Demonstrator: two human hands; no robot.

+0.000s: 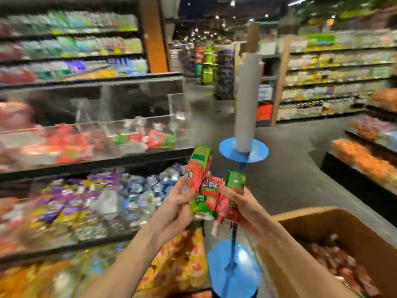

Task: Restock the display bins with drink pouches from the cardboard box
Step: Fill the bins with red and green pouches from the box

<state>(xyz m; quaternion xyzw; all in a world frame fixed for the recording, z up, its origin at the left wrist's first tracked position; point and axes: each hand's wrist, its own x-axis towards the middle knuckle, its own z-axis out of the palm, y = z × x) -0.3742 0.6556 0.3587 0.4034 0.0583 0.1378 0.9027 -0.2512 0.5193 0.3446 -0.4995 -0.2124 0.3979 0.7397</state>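
Both hands hold a bunch of red-and-green drink pouches [209, 190] at chest height in the middle of the view. My left hand [179, 203] grips the bunch from the left, and my right hand [240, 206] grips it from the right. The open cardboard box [335, 220] sits at the lower right, with several pink pouches inside. A clear display bin [141, 125] holding similar red-and-green pouches stands on the upper tier at the left, above and left of my hands. The view is motion-blurred.
Lower tiers on the left hold bins of purple, blue, yellow and orange packets [92, 207]. A blue stand with a grey roll [245, 134] rises just behind the hands. Orange goods [363, 160] fill a display at the right. The dark aisle floor runs ahead between them.
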